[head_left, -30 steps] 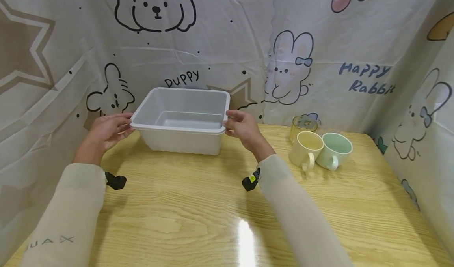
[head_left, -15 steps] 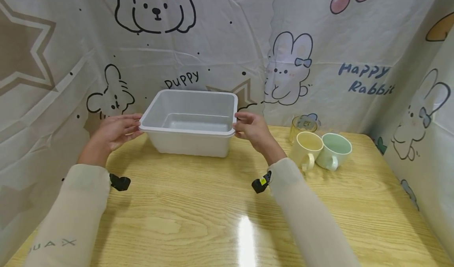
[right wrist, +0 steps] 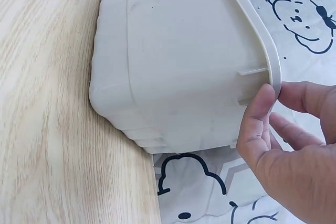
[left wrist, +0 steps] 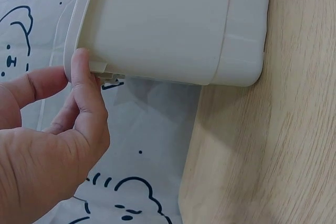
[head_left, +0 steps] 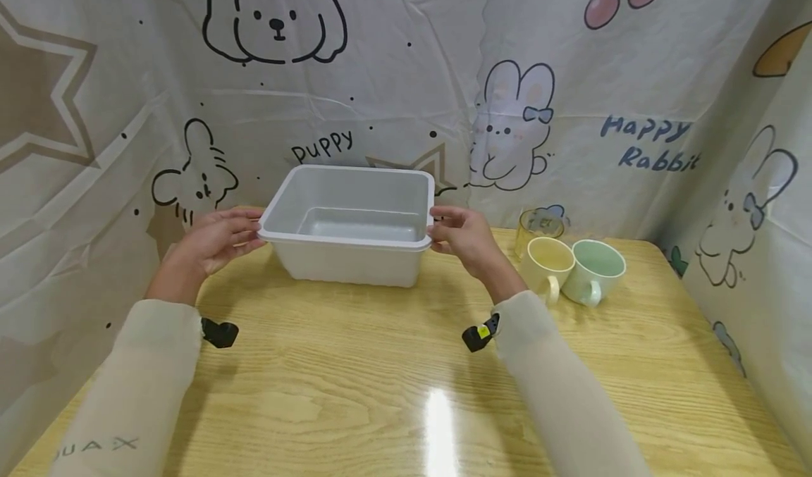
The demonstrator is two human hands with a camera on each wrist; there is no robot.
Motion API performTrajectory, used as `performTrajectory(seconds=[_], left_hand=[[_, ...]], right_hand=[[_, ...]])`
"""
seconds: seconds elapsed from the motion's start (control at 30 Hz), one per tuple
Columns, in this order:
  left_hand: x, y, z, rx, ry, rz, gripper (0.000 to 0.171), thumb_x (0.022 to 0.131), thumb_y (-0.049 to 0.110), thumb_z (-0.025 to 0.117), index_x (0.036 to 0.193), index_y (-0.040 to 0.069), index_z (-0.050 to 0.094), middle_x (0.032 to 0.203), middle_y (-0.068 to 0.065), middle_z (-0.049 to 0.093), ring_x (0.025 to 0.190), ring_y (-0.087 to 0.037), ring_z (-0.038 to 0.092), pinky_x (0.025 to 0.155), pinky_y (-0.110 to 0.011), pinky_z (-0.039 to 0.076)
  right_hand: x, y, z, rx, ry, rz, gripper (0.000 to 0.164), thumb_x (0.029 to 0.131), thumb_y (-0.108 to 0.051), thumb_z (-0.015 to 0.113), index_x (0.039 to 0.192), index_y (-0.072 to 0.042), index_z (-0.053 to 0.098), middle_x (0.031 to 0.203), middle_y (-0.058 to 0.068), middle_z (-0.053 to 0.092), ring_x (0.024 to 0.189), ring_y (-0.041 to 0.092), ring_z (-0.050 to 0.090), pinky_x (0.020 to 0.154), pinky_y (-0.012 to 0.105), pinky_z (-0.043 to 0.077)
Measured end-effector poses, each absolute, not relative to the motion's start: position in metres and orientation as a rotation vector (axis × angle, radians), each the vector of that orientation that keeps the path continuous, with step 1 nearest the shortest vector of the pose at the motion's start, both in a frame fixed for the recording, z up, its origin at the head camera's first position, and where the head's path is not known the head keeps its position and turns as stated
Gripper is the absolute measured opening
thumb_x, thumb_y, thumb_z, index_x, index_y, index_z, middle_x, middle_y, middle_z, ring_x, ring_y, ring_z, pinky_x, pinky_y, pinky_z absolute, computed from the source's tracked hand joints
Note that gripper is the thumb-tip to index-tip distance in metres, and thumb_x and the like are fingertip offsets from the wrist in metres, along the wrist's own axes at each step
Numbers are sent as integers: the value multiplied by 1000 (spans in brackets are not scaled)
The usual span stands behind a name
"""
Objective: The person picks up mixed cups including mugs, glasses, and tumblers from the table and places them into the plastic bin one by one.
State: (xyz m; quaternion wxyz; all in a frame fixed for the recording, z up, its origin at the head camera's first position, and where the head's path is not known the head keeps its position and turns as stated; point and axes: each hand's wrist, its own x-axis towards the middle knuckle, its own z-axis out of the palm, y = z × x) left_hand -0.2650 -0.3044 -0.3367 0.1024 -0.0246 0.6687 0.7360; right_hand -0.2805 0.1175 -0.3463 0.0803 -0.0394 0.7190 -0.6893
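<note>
A white rectangular plastic bin (head_left: 355,262) is at the back of the wooden table in the head view, its inside bare. My left hand (head_left: 218,241) pinches the rim at the bin's left end; in the left wrist view the thumb (left wrist: 84,72) lies under the lip and a finger over it. At the opposite end my right hand (head_left: 466,241) pinches the rim the same way, thumb (right wrist: 261,100) below the lip in the right wrist view. The bin's base sits at the tabletop.
To the right stand a yellow mug (head_left: 547,262), a pale green mug (head_left: 593,269) and, behind them, a clear yellowish glass (head_left: 533,227). A printed curtain (head_left: 380,75) hangs behind the wooden table (head_left: 330,378) and along both sides.
Both hands have moved to the right and slightly nearer, with the bin between them. Their hold on the rim looks the same. The mugs and glass have stayed in place.
</note>
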Motion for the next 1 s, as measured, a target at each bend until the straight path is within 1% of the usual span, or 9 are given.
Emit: performTrajectory(seconds=[0.13,0.23,0.43,0.53,0.63,0.77,1.0], left_hand=[[-264,-300,-337,-57,1984,2172,22,102,1,59,123,2,64,114,-2,63,95,-13,68,84,-25,61],[-265,-296,-337,-53,2003,2160,26,102,0,60,128,-1,60,115,-3,63,95,-13,69,83,-25,61],[-265,-286,-337,-18,2040,2113,35,101,-1,59,134,-6,50,122,-9,54,95,-13,68,85,-24,60],[-265,-281,-338,-5,2037,2108,34,101,-1,59,134,-8,50,120,-9,57,95,-14,68,85,-25,61],[-263,-277,-338,-11,2027,2115,33,101,0,60,133,-8,51,119,-7,59,95,-14,69,85,-27,61],[-262,-272,-338,-31,2007,2128,32,101,1,60,132,-6,52,121,-8,57,95,-14,69,86,-27,61],[-262,-262,-339,-7,1997,2138,27,101,-1,59,127,-5,54,114,-6,62,94,-14,69,85,-28,61]], right_hand=[[-279,122,-347,-98,2157,-2062,42,97,0,65,139,-2,59,118,17,62,97,21,65,83,28,61],[-277,126,-347,-93,2163,-2060,43,98,0,65,141,-1,58,117,16,62,95,20,65,82,28,61],[-274,135,-348,-95,2173,-2062,45,98,0,64,142,0,56,127,23,59,96,20,66,82,27,61],[-272,141,-349,-98,2176,-2066,45,98,1,63,142,0,56,128,25,58,97,20,65,82,27,61],[-270,145,-351,-110,2181,-2072,46,98,1,63,143,2,55,121,21,60,95,19,65,81,26,61],[-267,151,-351,-115,2194,-2081,48,97,2,63,143,4,54,111,14,61,91,16,64,79,25,61],[-262,161,-351,-104,2217,-2078,46,97,1,62,142,4,55,107,12,61,88,15,65,77,24,61]])
